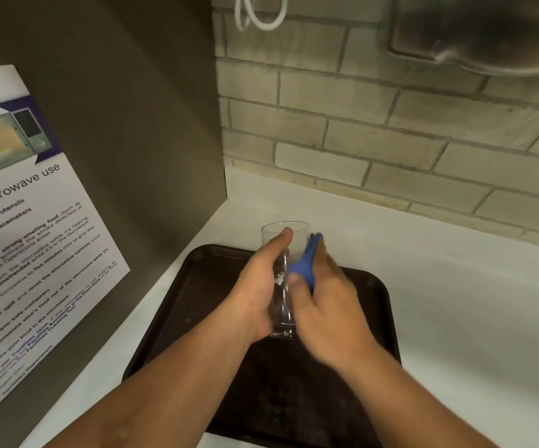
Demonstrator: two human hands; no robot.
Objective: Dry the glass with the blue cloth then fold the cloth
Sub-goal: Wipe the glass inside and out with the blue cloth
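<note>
Left hand (255,286) wrapped round glass (282,286), held above tray (171,305); right hand (323,302) closed on cloth (303,263), pressing it to glass's right side. Drying step: grip firm, turn glass under cloth, get rim and inside too, don't squeeze thin wall
</note>
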